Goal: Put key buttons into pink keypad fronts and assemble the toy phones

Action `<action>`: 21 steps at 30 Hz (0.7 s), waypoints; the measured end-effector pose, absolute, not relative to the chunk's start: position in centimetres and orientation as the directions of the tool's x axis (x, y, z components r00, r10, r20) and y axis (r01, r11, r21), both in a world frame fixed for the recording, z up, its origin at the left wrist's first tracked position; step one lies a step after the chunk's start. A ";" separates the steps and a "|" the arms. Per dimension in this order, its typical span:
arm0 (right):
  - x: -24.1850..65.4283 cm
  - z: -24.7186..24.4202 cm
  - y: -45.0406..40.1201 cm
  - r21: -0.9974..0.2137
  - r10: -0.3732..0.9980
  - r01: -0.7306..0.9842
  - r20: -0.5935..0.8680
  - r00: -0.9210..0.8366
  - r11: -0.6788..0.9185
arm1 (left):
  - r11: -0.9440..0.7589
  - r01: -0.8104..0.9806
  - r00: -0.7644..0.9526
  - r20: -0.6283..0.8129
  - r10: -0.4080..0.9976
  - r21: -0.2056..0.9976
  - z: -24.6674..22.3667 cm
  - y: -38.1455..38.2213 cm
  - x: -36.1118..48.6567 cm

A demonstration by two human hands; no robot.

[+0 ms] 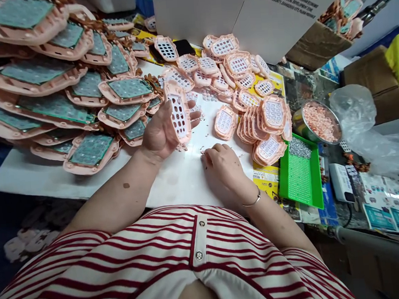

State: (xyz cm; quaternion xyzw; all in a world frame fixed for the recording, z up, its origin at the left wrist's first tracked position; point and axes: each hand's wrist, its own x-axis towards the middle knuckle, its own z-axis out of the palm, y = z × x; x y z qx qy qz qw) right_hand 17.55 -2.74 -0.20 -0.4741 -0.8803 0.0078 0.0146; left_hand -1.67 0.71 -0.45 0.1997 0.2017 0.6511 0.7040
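In my left hand [160, 133] I hold a pink plastic shell [178, 113] with rows of holes, tilted up, the fingers behind it. My right hand [224, 166] rests low over the white work surface [174, 183], its fingers curled together near small dark bits. Whatever its fingertips pinch, if anything, is too small to make out. Just beyond the right hand lies a single shell with a pale keypad in it [225, 122]. Beside that one stands a stack of similar shells [273, 113].
Large stacks of pink shells with green circuit boards [92, 148] fill the left. Loose shells [239, 64] are heaped at the back before a cardboard box [209, 15]. On the right are a green tray [300, 174] with small metal parts and a metal bowl [335, 125] of pink pieces.
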 end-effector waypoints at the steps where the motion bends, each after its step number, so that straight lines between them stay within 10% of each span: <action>1: 17.6 -0.7 -2.7 0.006 0.844 0.844 0.018 -0.536 0.536 | 0.091 -0.838 0.087 -0.033 0.996 0.538 -0.5 0.7 -1.6; 5: 18.0 -0.7 -1.5 -0.065 0.883 0.881 0.033 -0.468 0.469 | 0.160 -0.830 0.131 -0.092 0.987 0.534 -0.6 0.4 -1.2; 12: 17.3 1.5 -1.2 -0.253 0.691 0.702 0.565 -0.451 0.665 | 0.261 -0.795 0.230 -0.127 0.965 0.547 -0.6 0.3 -0.3; 21: 16.3 1.6 -1.8 -0.158 0.573 0.573 0.461 -0.678 0.805 | 0.317 -0.802 0.326 -0.074 0.942 0.506 -1.0 0.2 -0.3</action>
